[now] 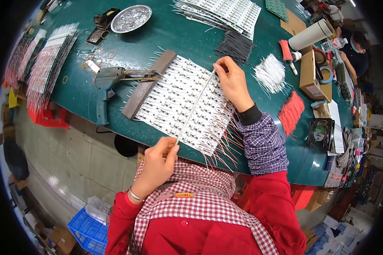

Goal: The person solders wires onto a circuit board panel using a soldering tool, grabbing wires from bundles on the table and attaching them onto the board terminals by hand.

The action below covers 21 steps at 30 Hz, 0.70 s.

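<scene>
Left hand [159, 160] and right hand [233, 83]: fingertips closed on opposite ends of a slim, straight, pale strip [196, 106] spanning a flat, white, wire-fringed circuit panel [168, 100].

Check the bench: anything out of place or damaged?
Loose rubber bands lie scattered on the green table, left of and beyond the pistol-grip tool; odd because they aren't gathered together. No damage is evident.

i see green counter [185, 40]; on it, white circuit panel [174, 102], gun-shaped tool [103, 91], metal bowl [131, 19], stacked white boards [227, 13], black wires [235, 47], white wires [270, 74], red wires [291, 113], cardboard box [308, 76], square fan [320, 133].
</scene>
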Each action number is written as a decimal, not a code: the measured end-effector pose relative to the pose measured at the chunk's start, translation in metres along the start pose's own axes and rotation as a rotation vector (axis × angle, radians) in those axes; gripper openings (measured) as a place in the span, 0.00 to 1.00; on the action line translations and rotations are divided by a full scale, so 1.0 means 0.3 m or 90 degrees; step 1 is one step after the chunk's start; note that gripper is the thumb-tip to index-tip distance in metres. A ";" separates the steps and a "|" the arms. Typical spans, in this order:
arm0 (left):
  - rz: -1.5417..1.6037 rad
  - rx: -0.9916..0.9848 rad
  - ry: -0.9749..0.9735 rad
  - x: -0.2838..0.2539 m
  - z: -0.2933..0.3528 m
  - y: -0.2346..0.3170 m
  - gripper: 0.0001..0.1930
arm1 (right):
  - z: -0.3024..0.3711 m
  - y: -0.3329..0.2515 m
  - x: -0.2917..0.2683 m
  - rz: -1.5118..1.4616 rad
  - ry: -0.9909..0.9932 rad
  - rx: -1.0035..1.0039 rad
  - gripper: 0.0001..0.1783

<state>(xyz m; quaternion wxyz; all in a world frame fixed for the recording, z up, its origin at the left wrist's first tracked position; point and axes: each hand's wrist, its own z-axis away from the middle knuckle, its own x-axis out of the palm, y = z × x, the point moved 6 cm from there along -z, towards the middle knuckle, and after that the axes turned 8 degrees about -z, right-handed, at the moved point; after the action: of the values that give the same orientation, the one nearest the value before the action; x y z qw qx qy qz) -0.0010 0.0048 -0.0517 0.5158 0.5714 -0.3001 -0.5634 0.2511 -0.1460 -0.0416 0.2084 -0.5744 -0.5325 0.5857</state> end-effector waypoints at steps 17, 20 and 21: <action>-0.346 0.298 0.057 -0.002 0.002 0.139 0.23 | -0.029 0.028 -0.083 -0.116 -0.103 0.083 0.07; -0.443 0.269 -0.019 0.005 -0.012 0.117 0.26 | -0.014 0.012 -0.021 -0.009 -0.130 0.082 0.09; -0.444 0.265 -0.019 0.005 -0.015 0.120 0.26 | -0.012 0.001 -0.018 0.003 -0.127 0.055 0.10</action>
<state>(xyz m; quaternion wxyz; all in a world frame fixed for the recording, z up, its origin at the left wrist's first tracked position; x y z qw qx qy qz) 0.0120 -0.0059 -0.0194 0.1630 0.7230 -0.2032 -0.6399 0.2557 -0.1492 -0.0386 0.1774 -0.5048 -0.5239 0.6628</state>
